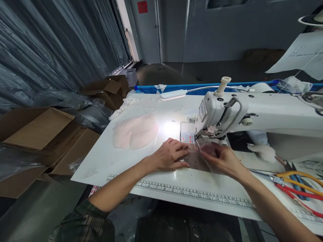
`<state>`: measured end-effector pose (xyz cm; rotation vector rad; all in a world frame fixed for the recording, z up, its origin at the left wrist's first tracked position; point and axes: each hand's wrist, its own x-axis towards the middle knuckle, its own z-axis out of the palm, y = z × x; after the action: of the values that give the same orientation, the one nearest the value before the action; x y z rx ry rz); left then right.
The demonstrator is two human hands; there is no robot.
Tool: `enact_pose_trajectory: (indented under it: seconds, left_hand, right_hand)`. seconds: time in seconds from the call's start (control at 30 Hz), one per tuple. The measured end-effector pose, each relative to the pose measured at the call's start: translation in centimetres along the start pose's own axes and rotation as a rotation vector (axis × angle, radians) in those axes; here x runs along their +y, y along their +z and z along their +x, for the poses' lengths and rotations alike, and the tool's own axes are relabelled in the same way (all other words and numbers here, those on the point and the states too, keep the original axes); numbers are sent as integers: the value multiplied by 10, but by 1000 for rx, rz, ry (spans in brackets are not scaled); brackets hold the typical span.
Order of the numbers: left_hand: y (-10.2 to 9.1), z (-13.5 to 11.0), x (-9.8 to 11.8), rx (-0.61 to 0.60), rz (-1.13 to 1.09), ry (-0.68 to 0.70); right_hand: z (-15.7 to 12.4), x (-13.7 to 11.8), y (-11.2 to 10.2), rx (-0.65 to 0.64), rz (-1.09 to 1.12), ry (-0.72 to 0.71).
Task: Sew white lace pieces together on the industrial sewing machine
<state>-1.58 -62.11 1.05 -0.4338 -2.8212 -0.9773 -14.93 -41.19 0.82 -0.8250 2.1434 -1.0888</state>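
My left hand (171, 154) lies palm down on the white sewing table, fingers stretched over the left edge of a thin see-through sheet (199, 161). The sheet has a faint brownish tint; whether it is plastic or sheer fabric I cannot tell. Small red marks show near its upper part, by the presser foot. Thumb and fingers of my right hand (219, 156) pinch the sheet's right side, just in front of the needle area. The sewing machine (212, 114) stands right above, its needle hidden. Left of my hands lies a flat, pale pink sheer piece (136, 131).
A printed ruler (186, 193) runs along the table's front edge. Orange-handled scissors (290, 176) and red-handled tools (297, 195) lie at the right. A white lamp (174, 94) lights the table from behind. Cardboard boxes (37, 134) and plastic bags stand at the left.
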Motion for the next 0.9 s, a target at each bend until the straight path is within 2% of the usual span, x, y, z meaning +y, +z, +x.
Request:
enact_pose_trajectory:
  seconds: [0.07,0.1,0.17,0.23,0.3,0.37,0.43,0.5,0.57,0.7,0.9]
  left_hand:
    - [-8,-3,0,4,-158,-89]
    - [-12,-5,0,-9,-267,-144]
    - [-18,-9,2,-58,-486,-268]
    - [-19,-11,4,-68,-588,-395]
    - [-15,-12,6,-22,-576,-492]
    - [-7,-11,7,55,-557,-551]
    - [1,-8,9,128,-564,-600]
    - [5,-4,9,180,-546,-643]
    - [5,-1,9,215,-475,-650]
    - [-1,1,3,250,-309,-632]
    - [-6,-1,-3,179,-398,-692]
  right_hand:
    - [4,-16,13,62,-50,16]
    - [7,-24,20,51,-39,10]
    - [11,-38,30,-83,104,-32]
    - [13,-41,32,-219,240,-110]
    - [12,-31,27,-202,200,-180]
    - [10,-15,18,-53,-44,-253]
    - [7,2,11,45,-344,-400]
    - [5,14,7,54,-575,-571]
    - [6,19,7,45,-718,-665]
    - [13,16,5,26,-780,-669]
    - [15,18,2,48,-670,-665]
